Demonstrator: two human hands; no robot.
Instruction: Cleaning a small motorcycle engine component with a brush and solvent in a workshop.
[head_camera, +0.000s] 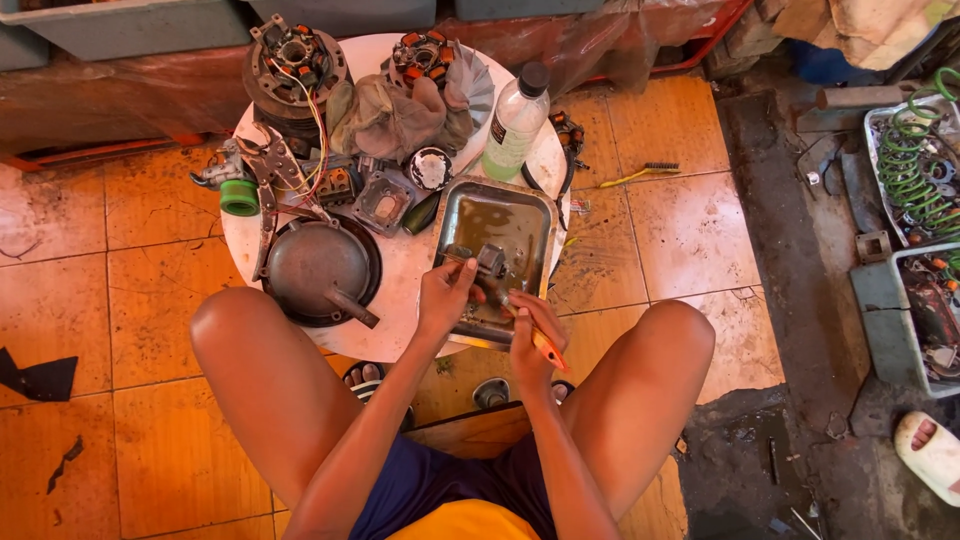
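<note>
Left hand (445, 296) grip clamped on small grey metal part (490, 264), held over steel tray (535, 215). Right hand (533, 335) closed around orange-handled tool (549, 350), tip at the part. Tray sits on round white table (400, 270), clear bottle (516, 125) just behind, dark pan (320, 268) left.

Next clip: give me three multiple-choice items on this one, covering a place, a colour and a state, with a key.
1. Where is the small metal part held?
A. over the metal tray
B. on the floor
C. inside the green hose coil

2. What colour is the handle of the tool in the right hand?
A. blue
B. orange
C. white

3. The clear bottle is
A. lying down
B. uncapped
C. upright and capped

Key: 1 A, the left hand holds it above the tray; 2 B, the handle below the fist is orange; 3 C, it stands with a dark cap on.
</note>
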